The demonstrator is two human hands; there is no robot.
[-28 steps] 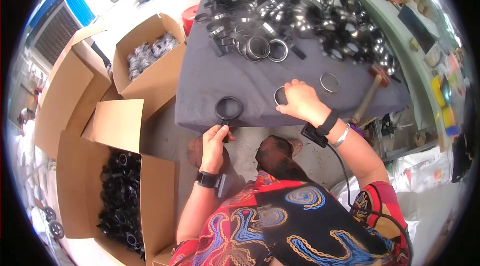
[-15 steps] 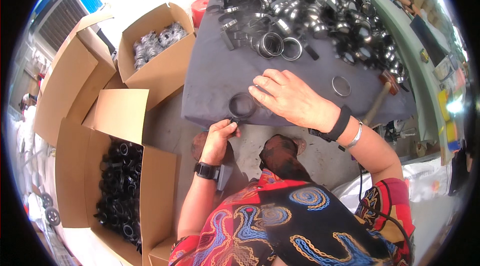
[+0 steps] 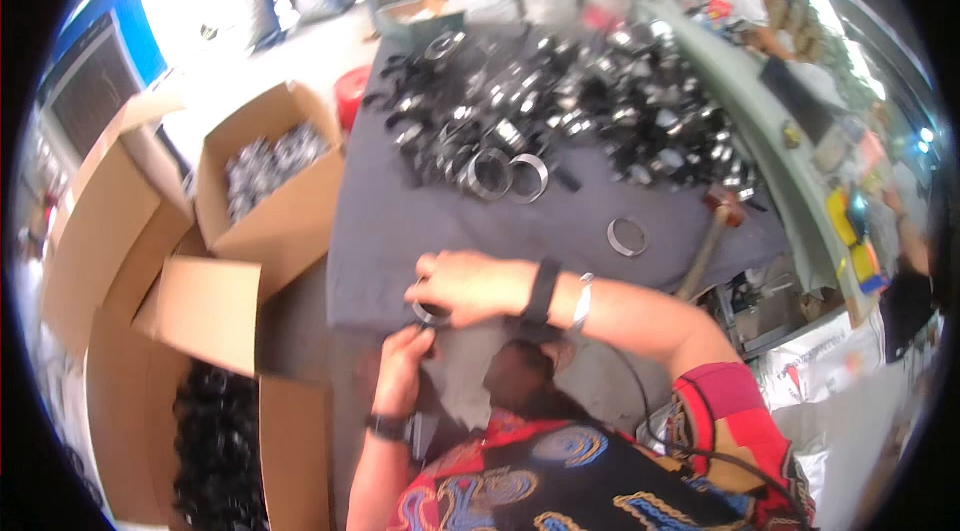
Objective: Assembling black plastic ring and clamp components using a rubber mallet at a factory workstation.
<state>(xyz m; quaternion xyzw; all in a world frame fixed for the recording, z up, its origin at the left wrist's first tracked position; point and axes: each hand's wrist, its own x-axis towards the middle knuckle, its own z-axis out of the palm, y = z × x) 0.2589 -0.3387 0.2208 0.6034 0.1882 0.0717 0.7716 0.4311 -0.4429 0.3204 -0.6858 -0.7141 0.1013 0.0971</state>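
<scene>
Near the table's front edge, my left hand (image 3: pixel 401 371) pinches the tab of a black ring-shaped clamp (image 3: pixel 430 315). Over the same clamp lies my right hand (image 3: pixel 468 289), its fingers curled around the far side and hiding much of the ring. A loose silver metal ring (image 3: pixel 627 237) rests on the grey table cover (image 3: pixel 400 241), farther right. Behind it lie two larger rings, a dark one (image 3: pixel 489 175) and a silver-edged one (image 3: pixel 529 178), at the front of a heap of black clamps and shiny rings (image 3: pixel 590 101). Motion blurs fine detail.
A wooden-handled hammer (image 3: pixel 708 241) lies at the table's right. On the left stand an open carton of black parts (image 3: pixel 295 421) and another of wrapped silvery parts (image 3: pixel 270 241). A red stool (image 3: pixel 351 96) is beyond. Another person (image 3: pixel 745 11) is at the far right.
My right hand has come left and down, from beside the clamp onto it. The view has tilted up, so the table appears lower. My left hand still grips the tab.
</scene>
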